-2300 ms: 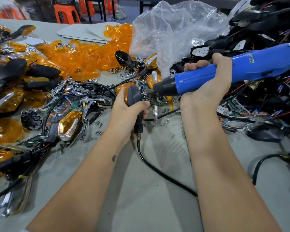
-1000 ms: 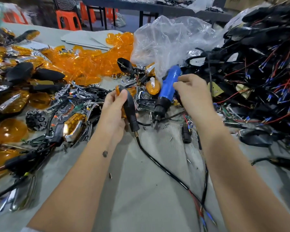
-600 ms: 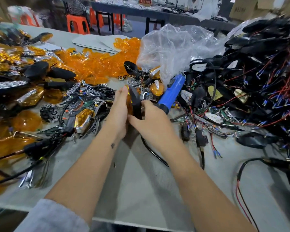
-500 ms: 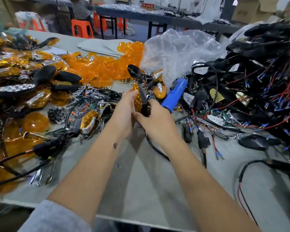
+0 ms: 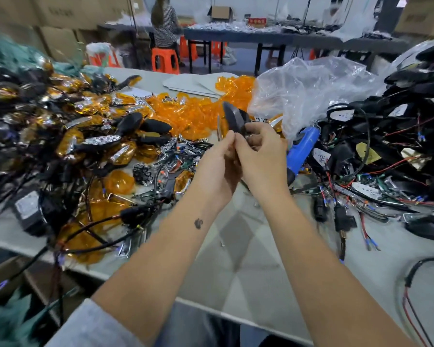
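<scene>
Both hands hold a black turn-signal housing (image 5: pixel 233 118) above the grey table (image 5: pixel 248 266). My left hand (image 5: pixel 216 169) grips its lower part from the left, fingers curled round it. From the right, my right hand (image 5: pixel 261 156) pinches the housing with thumb and fingers. The part's lower stem and cable are hidden behind my hands. A blue electric screwdriver (image 5: pixel 302 149) lies on the table just right of my right hand, tip pointing toward me.
Orange lenses (image 5: pixel 193 113) and chrome reflectors are heaped at left and centre. A clear plastic bag (image 5: pixel 311 88) sits behind the screwdriver. Black housings with red and blue wires (image 5: pixel 398 146) pile up at right. A person sits on an orange stool (image 5: pixel 164 60) far back.
My right hand laid the blue screwdriver on the table and came over to the black housing. Both hands lifted the housing higher. The view tilted up toward the room.
</scene>
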Action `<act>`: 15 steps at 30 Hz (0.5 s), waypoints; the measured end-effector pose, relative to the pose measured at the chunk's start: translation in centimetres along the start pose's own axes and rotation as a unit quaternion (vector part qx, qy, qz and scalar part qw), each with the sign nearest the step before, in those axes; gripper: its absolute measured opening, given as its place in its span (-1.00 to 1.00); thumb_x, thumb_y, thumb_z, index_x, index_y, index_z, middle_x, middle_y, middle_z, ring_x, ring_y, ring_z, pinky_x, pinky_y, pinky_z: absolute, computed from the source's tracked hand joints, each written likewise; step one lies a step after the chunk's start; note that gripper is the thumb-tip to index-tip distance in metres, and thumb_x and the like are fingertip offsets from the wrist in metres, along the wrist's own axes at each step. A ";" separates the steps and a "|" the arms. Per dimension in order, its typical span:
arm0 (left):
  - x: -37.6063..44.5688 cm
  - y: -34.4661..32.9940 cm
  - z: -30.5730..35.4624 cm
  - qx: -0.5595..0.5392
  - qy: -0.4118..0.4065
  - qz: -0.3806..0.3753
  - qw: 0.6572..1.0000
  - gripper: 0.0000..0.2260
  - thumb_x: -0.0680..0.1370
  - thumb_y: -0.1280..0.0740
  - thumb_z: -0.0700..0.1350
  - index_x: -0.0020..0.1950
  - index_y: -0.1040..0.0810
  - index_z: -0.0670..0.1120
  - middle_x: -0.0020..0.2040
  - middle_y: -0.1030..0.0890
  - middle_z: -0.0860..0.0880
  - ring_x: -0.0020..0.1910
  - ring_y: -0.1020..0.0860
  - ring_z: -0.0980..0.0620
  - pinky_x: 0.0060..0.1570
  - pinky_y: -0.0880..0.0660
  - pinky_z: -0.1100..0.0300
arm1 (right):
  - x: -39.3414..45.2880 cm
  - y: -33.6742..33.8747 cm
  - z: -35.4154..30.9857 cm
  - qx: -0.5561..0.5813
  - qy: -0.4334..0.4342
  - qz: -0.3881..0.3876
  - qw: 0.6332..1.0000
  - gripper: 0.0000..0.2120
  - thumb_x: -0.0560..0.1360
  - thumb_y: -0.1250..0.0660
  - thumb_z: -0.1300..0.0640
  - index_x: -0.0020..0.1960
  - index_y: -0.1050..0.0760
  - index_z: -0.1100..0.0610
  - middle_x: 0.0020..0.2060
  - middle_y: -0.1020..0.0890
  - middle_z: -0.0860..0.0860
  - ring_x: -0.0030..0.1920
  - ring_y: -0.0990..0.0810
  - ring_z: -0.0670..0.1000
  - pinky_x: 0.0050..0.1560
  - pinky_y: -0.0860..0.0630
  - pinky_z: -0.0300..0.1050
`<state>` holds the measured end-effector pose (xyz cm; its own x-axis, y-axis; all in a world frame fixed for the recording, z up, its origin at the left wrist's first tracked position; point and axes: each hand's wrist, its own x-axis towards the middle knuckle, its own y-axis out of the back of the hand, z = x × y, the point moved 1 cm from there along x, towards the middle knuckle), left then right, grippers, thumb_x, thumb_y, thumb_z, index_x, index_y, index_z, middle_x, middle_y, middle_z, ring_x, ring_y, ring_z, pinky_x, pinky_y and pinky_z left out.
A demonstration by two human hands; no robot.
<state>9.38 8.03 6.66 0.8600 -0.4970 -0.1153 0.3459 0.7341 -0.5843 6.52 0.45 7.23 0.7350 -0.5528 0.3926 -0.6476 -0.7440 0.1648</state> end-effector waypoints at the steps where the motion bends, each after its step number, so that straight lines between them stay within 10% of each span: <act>1: 0.3 0.3 0.8 0.020 -0.029 0.020 0.999 -0.68 0.69 -0.15 -0.05 0.32 -0.53 -0.19 0.13 -0.66 -0.16 0.11 -0.63 -0.07 0.18 -0.53 0.06 | 0.0 -0.3 -0.2 0.011 -0.001 -0.027 1.000 -0.77 0.52 -0.40 0.09 -0.05 -0.41 -0.21 -0.28 -0.60 -0.19 -0.23 -0.60 -0.21 -0.10 -0.57 -0.10; 8: 2.7 5.5 10.3 0.180 -0.173 0.156 0.956 -0.79 0.66 -0.25 0.01 -0.07 -0.48 -0.10 -0.37 -0.59 0.04 -0.57 -0.43 0.14 -0.56 -0.37 0.28 | -1.0 -2.3 -1.5 -0.013 0.016 -0.293 0.956 -0.71 0.54 -0.39 0.20 0.17 -0.48 -0.11 -0.35 -0.58 -0.09 -0.51 -0.53 -0.04 -0.45 -0.47 -0.17; 15: 3.3 11.4 15.1 0.530 -0.106 0.192 0.819 -0.85 0.64 -0.24 -0.14 0.15 -0.53 -0.12 -0.25 -0.54 0.00 -0.49 -0.33 0.12 -0.56 -0.26 0.32 | -1.3 -3.2 0.3 -0.016 -0.059 -0.287 0.956 -0.89 0.61 -0.28 0.13 0.05 -0.58 0.00 -0.28 -0.65 0.05 -0.45 -0.56 -0.05 -0.42 -0.50 -0.19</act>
<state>21.81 21.71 11.76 0.9887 -0.1258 0.0814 0.0685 0.8627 0.5011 7.70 3.38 5.89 0.9874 -0.0962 0.1254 -0.1348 -0.9266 0.3510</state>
